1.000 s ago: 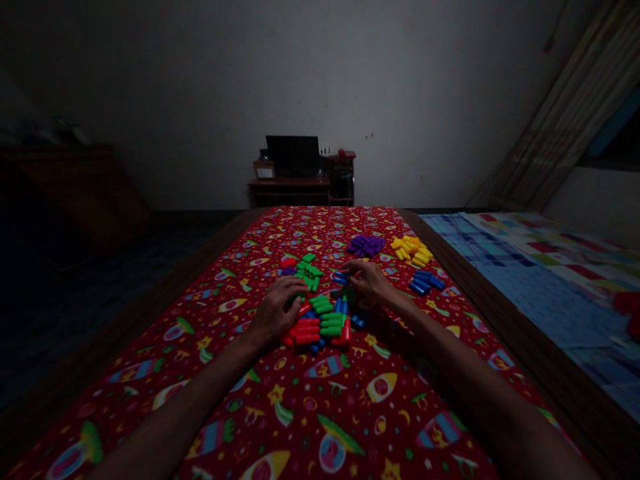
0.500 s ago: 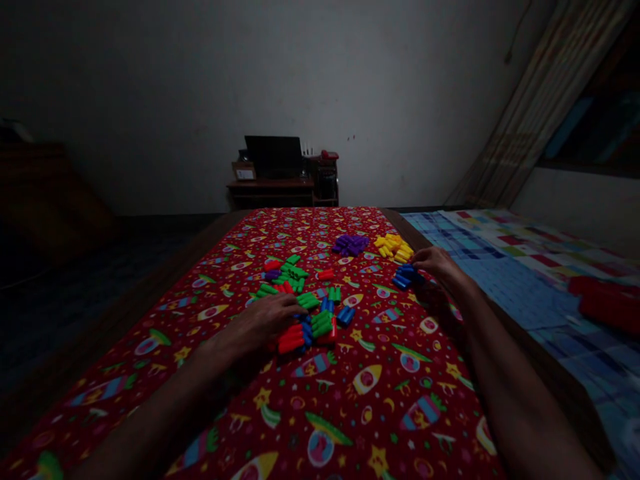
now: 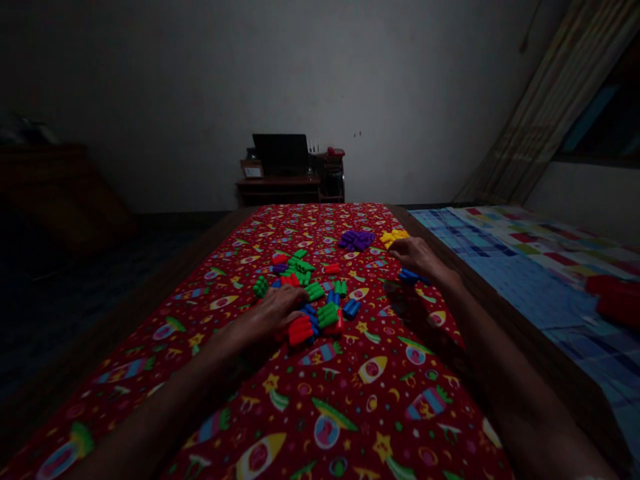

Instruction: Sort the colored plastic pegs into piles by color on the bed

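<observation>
My left hand [image 3: 277,308] rests over the left side of a mixed heap of green, red and blue plastic pieces; its fingertips touch the heap, and what lies under them is hidden. Green pieces [image 3: 329,313] and red pieces [image 3: 301,330] show beside it. My right hand [image 3: 414,255] hovers above the red patterned cloth [image 3: 370,400], fingers bent together, with nothing visible in them. It is between the yellow pile [image 3: 393,237] and the small blue pile [image 3: 409,275]. A purple pile [image 3: 357,241] lies left of the yellow one.
A desk [image 3: 277,181] with a dark monitor [image 3: 281,154] stands against the far wall. To the right are a blue checked cloth [image 3: 460,253] and a red object [image 3: 613,300]. A brown cabinet [image 3: 55,187] is at the left.
My right hand has moved left, away from the blue pile, and now covers part of the yellow pile's edge. My left hand has shifted slightly over the heap. The view has turned a little left.
</observation>
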A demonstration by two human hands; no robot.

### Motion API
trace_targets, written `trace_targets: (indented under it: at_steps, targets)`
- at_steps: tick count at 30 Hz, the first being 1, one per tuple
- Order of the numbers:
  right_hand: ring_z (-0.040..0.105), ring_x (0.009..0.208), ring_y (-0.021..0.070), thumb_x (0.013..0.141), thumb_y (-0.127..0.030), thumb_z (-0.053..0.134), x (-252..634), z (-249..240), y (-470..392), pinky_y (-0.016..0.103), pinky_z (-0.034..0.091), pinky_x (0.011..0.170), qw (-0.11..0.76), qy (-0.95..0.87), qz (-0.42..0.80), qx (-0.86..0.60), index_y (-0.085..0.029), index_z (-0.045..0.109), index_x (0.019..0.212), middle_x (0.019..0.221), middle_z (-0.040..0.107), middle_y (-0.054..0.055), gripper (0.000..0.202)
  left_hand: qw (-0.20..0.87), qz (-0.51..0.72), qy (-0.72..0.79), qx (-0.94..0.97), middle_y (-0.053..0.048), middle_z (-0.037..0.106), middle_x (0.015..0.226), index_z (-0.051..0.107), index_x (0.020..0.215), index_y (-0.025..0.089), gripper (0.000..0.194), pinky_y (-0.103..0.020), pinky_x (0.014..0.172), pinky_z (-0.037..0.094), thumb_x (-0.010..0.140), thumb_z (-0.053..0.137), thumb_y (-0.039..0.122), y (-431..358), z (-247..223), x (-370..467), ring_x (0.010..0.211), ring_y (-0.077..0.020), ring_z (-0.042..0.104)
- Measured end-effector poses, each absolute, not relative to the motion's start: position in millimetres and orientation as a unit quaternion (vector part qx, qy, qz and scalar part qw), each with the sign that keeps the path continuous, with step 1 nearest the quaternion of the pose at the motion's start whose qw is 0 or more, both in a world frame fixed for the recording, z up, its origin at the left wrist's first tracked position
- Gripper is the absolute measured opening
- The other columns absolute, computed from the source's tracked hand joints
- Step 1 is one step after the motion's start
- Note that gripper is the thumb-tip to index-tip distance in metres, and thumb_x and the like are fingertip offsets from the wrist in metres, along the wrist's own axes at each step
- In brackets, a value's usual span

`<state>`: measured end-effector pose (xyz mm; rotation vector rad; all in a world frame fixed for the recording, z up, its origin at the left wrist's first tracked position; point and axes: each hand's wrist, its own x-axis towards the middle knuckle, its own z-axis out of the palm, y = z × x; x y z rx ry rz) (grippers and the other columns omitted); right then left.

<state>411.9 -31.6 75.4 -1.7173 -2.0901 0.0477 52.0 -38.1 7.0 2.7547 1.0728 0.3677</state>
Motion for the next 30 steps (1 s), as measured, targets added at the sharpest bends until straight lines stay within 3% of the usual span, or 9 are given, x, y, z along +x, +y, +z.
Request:
trace_targets:
  at_steps: [2,5,9,14,18,22,25,30]
  targets:
    - [0.06,0.068,0.0143,0.079,-0.012,0.05,379.3,71.7,-39.7,0.021,0.038,0.06,0.207,-0.808,0.062,-0.548,-0.011,0.072,0.087,0.078,0.071,0.007,0.023,0.098,0.128,0.371,0.914,-0.009,0.064,0.112,0.057,0.112,0.021,0.029,-0.039,0.09,0.04,0.086,0.053,0.031,-39.1,8.7,53.8,0.104,-0.025,0.057]
    - [0.057,0.065,0.0115,0.075,-0.006,0.051,334.6,61.5,-56.5,0.02,0.036,0.059,0.165,-0.885,0.144,-0.411,-0.012,0.07,0.09,0.078,0.069,0.004,0.025,0.128,0.14,0.389,0.902,-0.008,0.067,0.106,0.06,0.107,0.02,0.03,-0.036,0.087,0.044,0.079,0.06,0.031,-39.8,13.9,56.6,0.099,-0.0245,0.06]
    - [0.051,0.059,0.0114,0.078,-0.005,0.05,301.6,45.5,-69.0,0.022,0.034,0.057,0.136,-0.914,0.122,-0.362,-0.014,0.068,0.098,0.074,0.066,0.005,0.028,0.188,0.191,0.404,0.875,-0.004,0.068,0.094,0.066,0.095,0.019,0.025,-0.03,0.079,0.049,0.073,0.064,0.031,-37.2,23.2,56.5,0.087,-0.0198,0.062]
    - [0.055,0.071,0.0139,0.076,-0.003,0.053,302.7,32.3,-60.0,0.024,0.039,0.067,0.164,-0.935,0.131,-0.284,-0.017,0.067,0.092,0.081,0.066,0.006,0.026,0.257,0.315,0.437,0.802,-0.003,0.067,0.086,0.069,0.085,0.018,0.027,-0.031,0.072,0.052,0.065,0.069,0.036,-26.5,19.9,50.8,0.081,-0.0201,0.064]
    - [0.058,0.076,0.0159,0.082,-0.009,0.049,308.3,33.5,-59.9,0.025,0.041,0.07,0.228,-0.91,0.142,-0.314,-0.017,0.067,0.099,0.084,0.067,0.006,0.025,0.342,0.393,0.451,0.724,-0.005,0.069,0.084,0.068,0.084,0.015,0.036,-0.035,0.072,0.055,0.058,0.073,0.039,-25.3,16.8,53.1,0.078,-0.022,0.066]
    - [0.06,0.082,0.0174,0.091,-0.027,0.046,298.7,35.0,-68.4,0.026,0.043,0.072,0.332,-0.852,0.174,-0.367,-0.017,0.065,0.11,0.094,0.068,0.008,0.028,0.366,0.434,0.447,0.692,-0.005,0.071,0.089,0.068,0.088,0.016,0.036,-0.036,0.074,0.056,0.06,0.073,0.037,-38.9,29.7,64.6,0.081,-0.022,0.067]
    - [0.058,0.072,0.0144,0.091,-0.036,0.049,288.2,32.8,-73.5,0.022,0.04,0.064,0.333,-0.841,0.216,-0.367,-0.016,0.066,0.105,0.087,0.068,0.006,0.03,0.358,0.45,0.421,0.702,-0.005,0.072,0.09,0.068,0.091,0.017,0.034,-0.036,0.076,0.057,0.062,0.073,0.035,-50.7,37.9,74.1,0.082,-0.0221,0.068]
    - [0.051,0.06,0.0112,0.089,-0.036,0.048,296.8,39.6,-67.1,0.021,0.033,0.056,0.296,-0.846,0.187,-0.403,-0.013,0.067,0.092,0.073,0.063,0.002,0.03,0.336,0.466,0.417,0.704,-0.005,0.072,0.092,0.068,0.092,0.018,0.032,-0.036,0.077,0.057,0.065,0.073,0.035,-54.1,35.9,77.3,0.083,-0.022,0.069]
